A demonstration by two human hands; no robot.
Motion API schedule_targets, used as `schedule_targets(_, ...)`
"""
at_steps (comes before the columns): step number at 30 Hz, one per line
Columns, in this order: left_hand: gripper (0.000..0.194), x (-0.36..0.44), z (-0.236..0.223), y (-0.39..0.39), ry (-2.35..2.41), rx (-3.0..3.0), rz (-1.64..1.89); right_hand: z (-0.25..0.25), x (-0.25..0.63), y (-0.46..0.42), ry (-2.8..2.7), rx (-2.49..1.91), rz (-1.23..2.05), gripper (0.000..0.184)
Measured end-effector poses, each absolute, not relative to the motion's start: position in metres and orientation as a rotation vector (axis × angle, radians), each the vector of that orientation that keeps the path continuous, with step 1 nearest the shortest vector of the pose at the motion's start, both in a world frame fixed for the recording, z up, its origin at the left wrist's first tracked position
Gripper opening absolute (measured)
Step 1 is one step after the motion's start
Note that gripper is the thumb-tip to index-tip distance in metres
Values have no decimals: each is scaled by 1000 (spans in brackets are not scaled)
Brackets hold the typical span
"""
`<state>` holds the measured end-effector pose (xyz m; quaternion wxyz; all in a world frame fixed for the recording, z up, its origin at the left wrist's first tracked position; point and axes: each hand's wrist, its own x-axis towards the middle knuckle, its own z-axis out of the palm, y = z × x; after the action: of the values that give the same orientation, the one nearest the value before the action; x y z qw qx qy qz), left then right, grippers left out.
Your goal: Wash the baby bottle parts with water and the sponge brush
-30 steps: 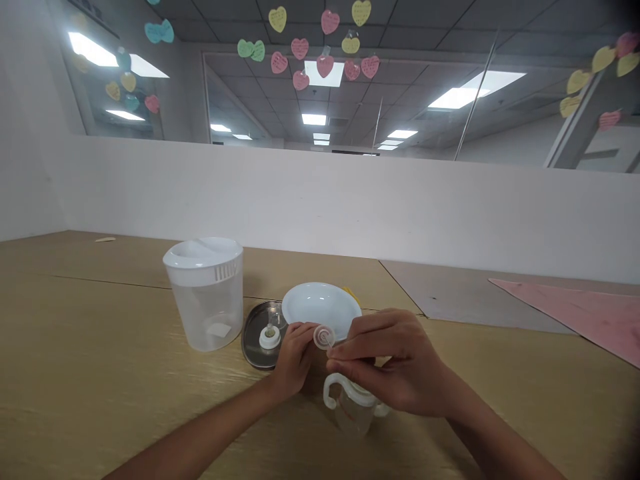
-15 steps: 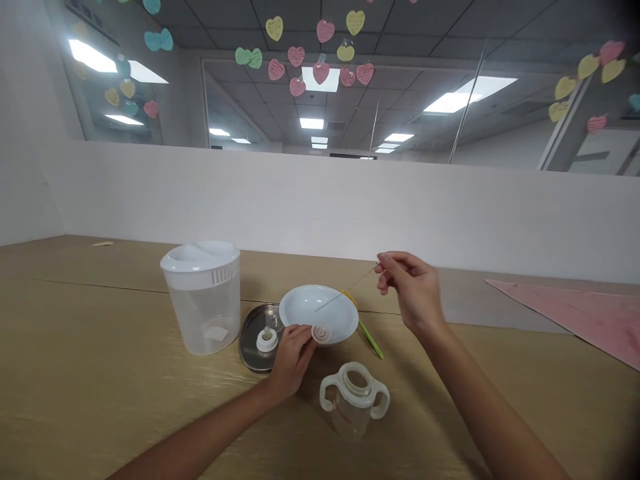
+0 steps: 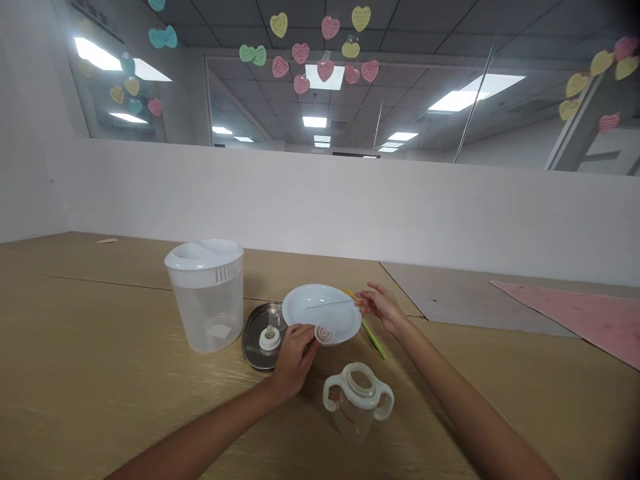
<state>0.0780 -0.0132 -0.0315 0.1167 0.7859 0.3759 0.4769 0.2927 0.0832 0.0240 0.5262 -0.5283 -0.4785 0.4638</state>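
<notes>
My left hand (image 3: 296, 357) is closed on a small clear round piece with rings (image 3: 325, 333), held at the near rim of the white bowl (image 3: 295, 319). A thin wire-like stick (image 3: 327, 305) lies across the bowl. At the bowl's right rim is my right hand (image 3: 383, 308), its fingers stretched and apart, the fingertips by the stick's end. Nearer to me stands a clear bottle with a white two-handled collar (image 3: 361, 395), open at the top. A white ring with a clear teat (image 3: 270, 338) sits on the metal tray (image 3: 253, 353), left of my left hand.
A lidded clear plastic tub (image 3: 207, 300) stands left of the tray. Right of the bowl lies a thin yellow-green stick (image 3: 374, 340), partly hidden. A grey sheet (image 3: 465, 307) and a pink sheet (image 3: 580, 313) cover the table at the right. A white wall (image 3: 300, 207) rises behind.
My right hand has come down and left to the bowl, and its fingers have spread. The thin stick has gone from slanting above the bowl to nearly level across it. My left hand stays put.
</notes>
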Motion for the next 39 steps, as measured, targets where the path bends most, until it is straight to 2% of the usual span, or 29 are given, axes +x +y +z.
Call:
schedule_targets(2,27,78,-31,-13,1101,2294,1393,28,289,80,-1196,-1257,1088,57)
schedule_targets(5,27,78,-31,-14,1101,2277,1405,35,279,70,-1395,-1206,1126,38)
schedule_targets(7,28,78,-31,-14,1099,2268,1406,39,269,59,-1748,-1109,1161,28)
schedule_targets(9,29,78,-31,-14,1104,2252,1404,42,258,47,-2116,-981,1091,28)
schedule_targets(12,29,79,-31,-13,1104,2221,1420,47,247,33,-2306,-817,971,25)
schedule_targets(18,26,79,-31,-13,1082,2181,1437,48,243,26,-2367,-650,1045,22)
schedule_targets(25,30,81,-33,-16,1052,1921,1531,49,245,34,-1920,-774,1251,27)
schedule_targets(28,27,80,-34,-16,1052,1903,1570,53,250,36,-1967,-832,1135,24)
schedule_targets(34,23,80,-31,-19,1054,1915,1555,34,256,46,-2407,-1079,574,14)
schedule_targets(39,21,80,-30,-19,1031,1971,1536,18,259,55,-2538,-1141,592,22)
